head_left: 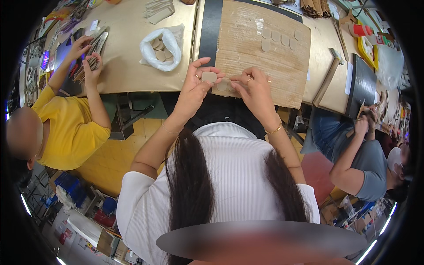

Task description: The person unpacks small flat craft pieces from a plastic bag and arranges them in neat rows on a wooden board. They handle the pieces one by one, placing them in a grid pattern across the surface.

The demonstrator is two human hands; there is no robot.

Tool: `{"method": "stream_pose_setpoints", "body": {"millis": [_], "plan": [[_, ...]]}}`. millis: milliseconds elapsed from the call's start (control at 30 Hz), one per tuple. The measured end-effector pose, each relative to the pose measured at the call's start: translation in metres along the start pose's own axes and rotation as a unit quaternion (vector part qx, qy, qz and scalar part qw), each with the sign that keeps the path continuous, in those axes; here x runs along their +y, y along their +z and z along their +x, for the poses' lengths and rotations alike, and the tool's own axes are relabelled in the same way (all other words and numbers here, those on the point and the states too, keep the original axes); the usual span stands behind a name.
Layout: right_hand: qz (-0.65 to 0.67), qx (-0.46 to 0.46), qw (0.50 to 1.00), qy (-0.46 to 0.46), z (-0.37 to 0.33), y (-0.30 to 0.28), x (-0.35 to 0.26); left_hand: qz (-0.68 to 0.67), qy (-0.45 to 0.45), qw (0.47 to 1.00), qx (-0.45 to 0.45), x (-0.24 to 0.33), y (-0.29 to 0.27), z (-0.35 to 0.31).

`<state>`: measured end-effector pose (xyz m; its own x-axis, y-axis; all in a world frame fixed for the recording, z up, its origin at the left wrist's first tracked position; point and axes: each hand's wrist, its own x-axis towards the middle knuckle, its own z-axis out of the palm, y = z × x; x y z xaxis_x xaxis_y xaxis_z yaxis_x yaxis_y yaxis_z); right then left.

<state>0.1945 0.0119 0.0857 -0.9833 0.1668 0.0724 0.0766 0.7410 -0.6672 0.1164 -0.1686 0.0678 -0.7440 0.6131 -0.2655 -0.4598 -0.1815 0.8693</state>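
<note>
My left hand [196, 84] holds a flat beige rounded piece [209, 77] between thumb and fingers, just above the near left edge of a brown cardboard sheet [247, 62]. Close beside it, my right hand [255, 88] hovers low over the sheet's near edge with thumb and fingers drawn together. Whatever is in that pinch is too small to make out. Below the fingertips lie a couple of similar pieces [222, 85], partly hidden. Farther back on the cardboard, several more beige pieces [276, 35] are laid out flat, apart from each other.
Left of the cardboard stands an open white plastic bag [148, 51] with beige pieces inside. A hammer [329, 76] lies to the right, near a black board [361, 84]. A person in yellow [73, 128] works at my left; another in grey [369, 170] sits at my right.
</note>
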Motion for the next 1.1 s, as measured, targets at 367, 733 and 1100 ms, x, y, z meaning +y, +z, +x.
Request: {"method": "stream_pose_setpoints", "body": {"millis": [367, 733, 1100], "plan": [[0.078, 0.047, 0.989, -0.114, -0.005, 0.008, -0.014, -0.12, -0.138, 0.982, -0.054, 0.014, 0.022, -0.012], [0.111, 0.071, 0.98, -0.152, -0.022, 0.009, -0.009, -0.197, -0.204, 0.954, -0.097, 0.02, 0.02, -0.011], [0.136, 0.082, 0.982, -0.103, -0.033, 0.015, -0.008, -0.214, -0.218, 0.946, -0.108, 0.022, 0.021, -0.012]]}}
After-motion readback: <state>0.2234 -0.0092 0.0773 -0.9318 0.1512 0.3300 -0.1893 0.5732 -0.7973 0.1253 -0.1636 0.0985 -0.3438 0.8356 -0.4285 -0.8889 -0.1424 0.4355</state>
